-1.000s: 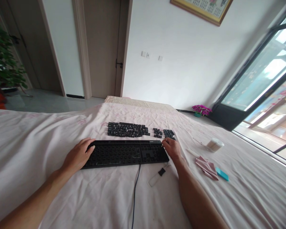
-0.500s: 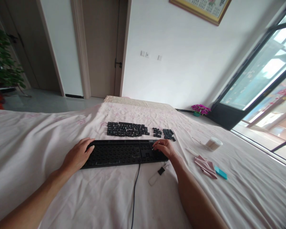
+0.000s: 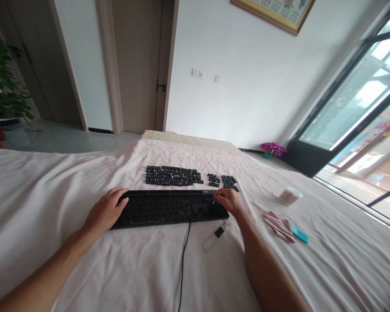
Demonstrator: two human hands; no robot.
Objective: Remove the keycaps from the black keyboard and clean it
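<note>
A black keyboard (image 3: pixel 162 210) with its keycaps off lies across the cloth in front of me. My left hand (image 3: pixel 106 208) grips its left end, with the thumb on top and the fingers along the far edge. Over the number-pad end, my right hand (image 3: pixel 229 200) pinches a thin white cotton swab (image 3: pixel 215 199), its tip down at the key posts. Just beyond the keyboard, the loose black keycaps (image 3: pixel 172 176) are laid out in groups. A wire keycap puller (image 3: pixel 219 232) with a black handle lies near the keyboard's right front corner.
A round tub of what look like cotton swabs (image 3: pixel 290 196) stands on the right. Nearer lie a folded pink cloth (image 3: pixel 279 226) and a turquoise block (image 3: pixel 299 234). The keyboard's cable (image 3: pixel 183 268) runs toward me over the pink floral bedsheet (image 3: pixel 133 268).
My right hand has shifted slightly right with the cotton swab across the number-pad area. My left hand stays on the keyboard's left end.
</note>
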